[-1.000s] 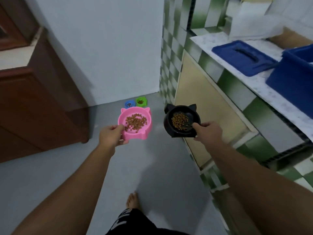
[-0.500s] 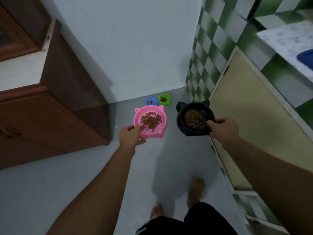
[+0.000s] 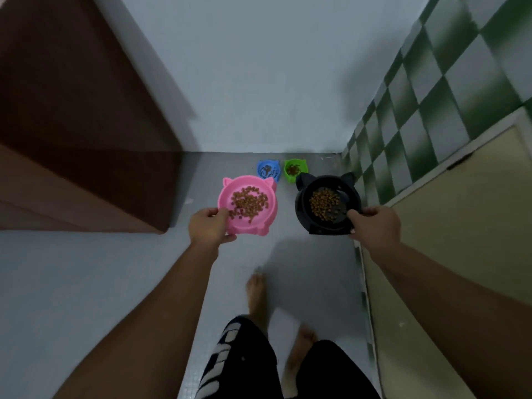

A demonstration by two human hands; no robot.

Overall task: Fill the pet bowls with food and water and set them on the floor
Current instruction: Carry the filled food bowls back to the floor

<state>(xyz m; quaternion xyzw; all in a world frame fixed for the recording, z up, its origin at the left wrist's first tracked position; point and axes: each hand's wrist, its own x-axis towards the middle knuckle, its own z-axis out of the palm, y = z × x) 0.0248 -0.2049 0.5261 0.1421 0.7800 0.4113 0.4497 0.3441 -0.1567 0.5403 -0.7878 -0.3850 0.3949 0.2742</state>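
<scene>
The largest thing we saw was the pale wall in front, and under it the grey floor. On the left stood a dark brown wooden cabinet, and on the right a wall of green and white checked tiles with a beige cabinet door below it. A person stood on this floor with bare feet and black shorts that carried white letters, and both bare arms reached forward. Each hand carried one bowl in the air above the floor, the two bowls apart from each other and about level. The left hand gripped the near edge of the pink bowl, with the thumb over the rim and the fingers curled under it. The right hand gripped the near right edge of the black bowl in the same way. Both bowls had two small ears on the far side, and in each lay a heap of brown kibble. Farther off, on the floor close to the wall and near the tiled corner, we saw a small blue bowl and just beside it a small green bowl; each had something dark inside, too small for us to tell what.
</scene>
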